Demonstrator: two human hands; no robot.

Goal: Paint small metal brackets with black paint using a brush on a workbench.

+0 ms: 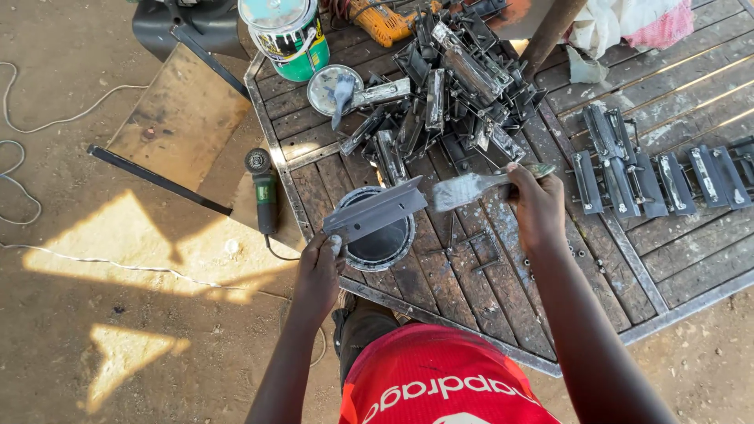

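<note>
The left hand [318,271] holds a grey metal bracket [377,210] by its lower left end, fingers clamped on that end, with the bracket raised and tilted over an open paint tin [382,243]. The tin stands on the surface [487,290], a metal frame with dark wooden slats, near its front left edge. The right hand [536,206] grips the handle of a paintbrush [471,187], fingers closed around it; the bristles point left and sit just beside the right end of the bracket, and whether they touch it cannot be told. Behind the bracket, toward the middle of the surface, lies a heap of similar brackets [455,94], stacked loosely at mixed angles. To the right, a row of further brackets [652,177] lies flat side by side, well apart from the heap. At the rear left corner stands a green and white paint can [290,35] with its lid on, and just beside it lies a round tin lid [334,88]. An orange power drill [385,22] rests at the rear edge. On the dirt floor to the left, an angle grinder [263,188] lies near the frame, beside a flat metal sheet [181,118]. A white cable [31,126] runs across the floor.
</note>
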